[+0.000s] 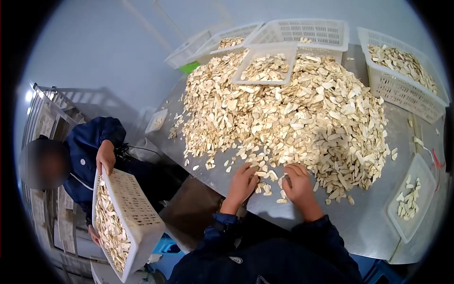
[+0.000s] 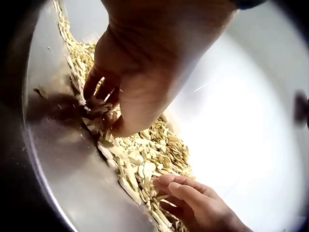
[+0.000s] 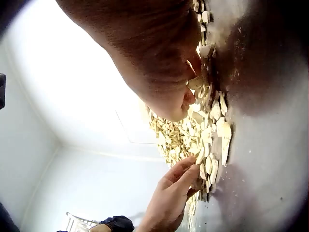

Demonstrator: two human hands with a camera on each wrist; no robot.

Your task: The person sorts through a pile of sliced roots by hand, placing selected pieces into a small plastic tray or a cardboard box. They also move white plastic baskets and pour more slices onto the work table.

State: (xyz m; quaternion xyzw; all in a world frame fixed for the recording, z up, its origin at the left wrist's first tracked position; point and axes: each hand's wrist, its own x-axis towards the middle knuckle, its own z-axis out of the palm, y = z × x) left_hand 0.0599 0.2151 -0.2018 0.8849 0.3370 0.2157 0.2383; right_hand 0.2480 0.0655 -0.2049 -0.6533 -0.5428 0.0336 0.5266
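Along the bench's (image 1: 359,217) near edge, the left hand (image 1: 242,185) curls its fingers round some pale slices (image 1: 273,176); the right hand (image 1: 299,185), just beside it, pinches others. Their heap (image 1: 283,118) spreads towards white baskets (image 1: 326,27) near the far edge.

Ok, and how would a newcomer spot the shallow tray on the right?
Start from the metal table and its large slice heap. Near the table's right edge lies the pale tray. Unlike the slotted basket beyond it, it's shallow and holds few slices.
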